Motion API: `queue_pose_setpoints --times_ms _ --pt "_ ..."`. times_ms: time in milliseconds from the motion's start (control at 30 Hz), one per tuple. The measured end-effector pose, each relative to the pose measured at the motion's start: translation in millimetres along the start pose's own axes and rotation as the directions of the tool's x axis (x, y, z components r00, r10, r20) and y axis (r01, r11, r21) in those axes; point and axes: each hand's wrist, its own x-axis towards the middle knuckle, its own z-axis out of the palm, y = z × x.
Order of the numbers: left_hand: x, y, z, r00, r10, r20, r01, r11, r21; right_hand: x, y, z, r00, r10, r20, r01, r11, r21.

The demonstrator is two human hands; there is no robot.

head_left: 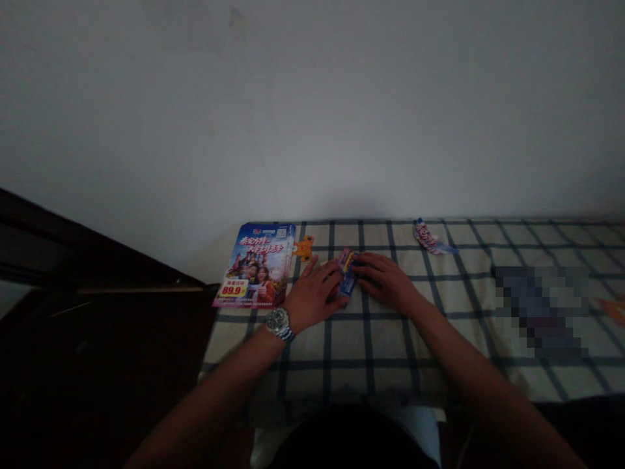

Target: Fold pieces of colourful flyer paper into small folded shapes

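Observation:
A small folded flyer (pixel 348 279), printed in pink, yellow and blue, lies on the checked cloth (pixel 322 371) between my two hands. My left hand (pixel 316 294) rests over its left side, fingertips and thumb against the paper. From the right, my right hand (pixel 389 281) has its fingers bent onto the opposite edge. Part of the paper is hidden under the fingers. Left of my left hand lies a stack of printed flyers (pixel 258 267), the top one showing 89.9. An orange paper cutout (pixel 303 248) sits between the stack and my left hand.
A crumpled or pleated paper piece (pixel 428 237) lies at the back, right of my hands. Farther right is a pixelated dark object (pixel 540 312), with an orange item (pixel 614 309) at the edge. A plain wall (pixel 342 111) rises directly behind the cloth.

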Motion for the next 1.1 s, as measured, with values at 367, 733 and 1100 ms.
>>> queue_pose_setpoints --times_ms 367,733,1100 --pt "-0.2 2.2 -7.5 0.994 -0.105 -0.032 0.107 0.992 0.062 0.7 -0.9 0.9 1.000 -0.005 0.016 0.004 0.999 0.033" --pt "0.1 -3.8 -4.7 0.994 -0.094 -0.061 0.096 0.995 0.020 1.0 -3.1 -0.1 1.000 0.004 0.010 -0.005 0.999 0.048" --pt "0.9 -6.1 -2.9 0.989 -0.080 -0.124 0.077 0.997 -0.032 0.7 -3.0 0.6 1.000 0.017 0.012 -0.018 0.998 0.064"
